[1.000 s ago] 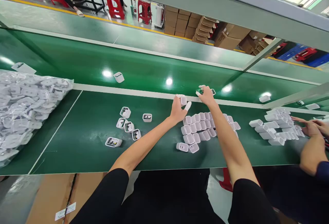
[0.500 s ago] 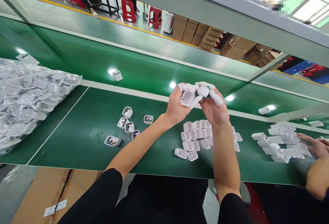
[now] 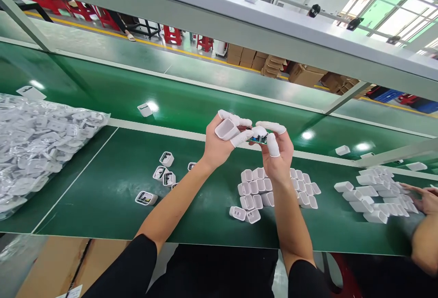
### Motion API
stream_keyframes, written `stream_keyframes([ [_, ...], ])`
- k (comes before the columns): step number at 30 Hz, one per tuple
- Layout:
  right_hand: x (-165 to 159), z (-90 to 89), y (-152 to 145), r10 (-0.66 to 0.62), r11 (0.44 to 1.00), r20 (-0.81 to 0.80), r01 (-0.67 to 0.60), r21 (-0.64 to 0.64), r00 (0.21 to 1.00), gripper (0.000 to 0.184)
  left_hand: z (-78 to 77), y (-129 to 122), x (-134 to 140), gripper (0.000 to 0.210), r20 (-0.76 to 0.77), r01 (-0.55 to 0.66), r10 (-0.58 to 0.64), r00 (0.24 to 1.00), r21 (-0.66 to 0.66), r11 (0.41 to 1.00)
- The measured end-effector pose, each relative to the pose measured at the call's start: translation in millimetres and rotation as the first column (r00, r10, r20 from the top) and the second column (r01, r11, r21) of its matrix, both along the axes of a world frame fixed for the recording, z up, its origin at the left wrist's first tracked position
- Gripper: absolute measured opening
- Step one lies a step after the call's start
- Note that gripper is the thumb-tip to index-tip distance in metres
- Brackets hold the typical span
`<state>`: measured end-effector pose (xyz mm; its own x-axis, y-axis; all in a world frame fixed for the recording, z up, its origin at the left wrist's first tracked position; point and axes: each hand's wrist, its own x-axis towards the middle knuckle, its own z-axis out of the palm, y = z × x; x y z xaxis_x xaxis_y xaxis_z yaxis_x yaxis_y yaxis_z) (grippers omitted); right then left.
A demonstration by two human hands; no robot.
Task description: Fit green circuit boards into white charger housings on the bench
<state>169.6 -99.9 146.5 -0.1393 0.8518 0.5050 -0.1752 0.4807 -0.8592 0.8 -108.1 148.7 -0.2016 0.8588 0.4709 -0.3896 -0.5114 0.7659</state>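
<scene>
White finger covers are on both hands, raised above the green table. My left hand is closed around a hollow white plastic charger housing, its open end facing me. The thumb and fingertips of that hand also touch the left end of a small circuit board. My right hand grips the board's right side between thumb and fingers; a white part sits on top of it. Below my right forearm stand rows of white housings, partly hidden by it.
Left of my forearm lie several housings with parts inside. A clear bag of white plastic pieces fills the far left. Another person's hand touches a group of housings at the right. A shelf beam crosses above.
My hands have moved a little left in the view, and the board has turned so its green side with components shows. The camera has tilted up slightly.
</scene>
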Motion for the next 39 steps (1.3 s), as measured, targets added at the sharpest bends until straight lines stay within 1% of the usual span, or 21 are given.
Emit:
stream_keyframes([
  [1,2,-1.1,1,-0.018,0.999,0.027,0.018,0.033,0.999,0.025,-0.8,1,0,0.056,0.033,0.022,-0.021,0.999,-0.041,0.999],
  [3,9,-3.7,3,-0.040,0.995,0.093,0.031,0.097,0.995,0.032,-2.6,4,-1,0.055,0.099,0.129,-0.116,0.988,-0.144,0.981],
  [6,24,-6.2,10,-0.008,0.987,0.193,-0.023,0.158,0.981,0.042,-7.3,7,-4,0.053,0.167,0.303,-0.266,0.950,-0.273,0.913],
  [8,33,-5.7,14,0.058,0.982,0.236,-0.099,0.164,0.970,0.047,-11.8,10,-3,0.050,0.161,0.346,-0.311,0.937,-0.297,0.890],
  [12,48,-0.2,18,0.165,0.974,0.278,-0.201,0.108,0.946,0.057,-18.8,10,7,0.045,0.092,0.356,-0.345,0.934,-0.273,0.894],
  [14,54,3.8,18,0.207,0.968,0.296,-0.239,0.076,0.933,0.056,-19.2,7,14,0.044,0.073,0.390,-0.386,0.920,-0.277,0.878],
  [16,58,8.5,17,0.252,0.957,0.307,-0.283,0.060,0.918,0.052,-17.6,2,20,0.045,0.095,0.474,-0.470,0.878,-0.316,0.822],
  [19,62,16.6,15,0.281,0.946,0.290,-0.316,0.078,0.915,0.045,-12.3,-7,27,0.048,0.206,0.618,-0.588,0.782,-0.372,0.692],
  [20,63,19.2,13,0.271,0.947,0.268,-0.306,0.097,0.924,0.043,-10.0,-10,28,0.048,0.222,0.639,-0.604,0.765,-0.376,0.671],
  [21,64,21.4,11,0.250,0.951,0.238,-0.284,0.123,0.939,0.043,-7.4,-14,29,0.046,0.207,0.636,-0.607,0.767,-0.372,0.677],
  [22,64,23.2,8,0.216,0.956,0.201,-0.249,0.153,0.955,0.045,-4.7,-18,29,0.044,0.156,0.601,-0.589,0.793,-0.357,0.715],
  [23,64,24.5,4,0.171,0.963,0.160,-0.199,0.184,0.972,0.047,-1.9,-23,29,0.041,0.067,0.530,-0.541,0.838,-0.329,0.781],
  [24,64,25.5,0,0.119,0.966,0.115,-0.142,0.216,0.986,0.050,0.7,-27,28,0.038,-0.052,0.426,-0.457,0.888,-0.280,0.860],
  [25,64,26.2,-5,0.067,0.965,0.074,-0.083,0.247,0.995,0.053,3.0,-31,26,0.036,-0.184,0.303,-0.339,0.923,-0.198,0.932],
  [26,63,26.9,-10,0.017,0.961,0.037,-0.027,0.276,0.999,0.054,4.9,-34,25,0.035,-0.310,0.183,-0.203,0.929,-0.090,0.979],
  [27,62,27.8,-16,-0.030,0.952,0.007,0.026,0.303,1.000,0.054,6.3,-36,23,0.038,-0.412,0.091,-0.072,0.908,0.026,0.996],
  [28,60,28.8,-21,-0.074,0.941,-0.010,0.073,0.330,0.997,0.053,7.0,-37,21,0.041,-0.488,0.042,0.027,0.872,0.130,0.991],
  [29,57,30.1,-26,-0.113,0.928,-0.015,0.111,0.356,0.993,0.052,7.0,-38,19,0.045,-0.542,0.035,0.086,0.836,0.209,0.977],
  [32,51,33.5,-37,-0.181,0.883,0.014,0.156,0.443,0.983,0.053,3.5,-35,17,0.048,-0.611,0.099,0.132,0.781,0.329,0.939],
  [35,48,33.1,-39,-0.130,0.854,0.052,0.085,0.512,0.990,0.065,-1.6,-30,17,0.044,-0.622,0.139,0.150,0.769,0.392,0.909],
  [39,46,27.6,-38,-0.072,0.853,0.125,-0.004,0.522,0.990,0.071,-4.7,-29,18,0.042,-0.640,0.158,0.163,0.751,0.414,0.896],
])
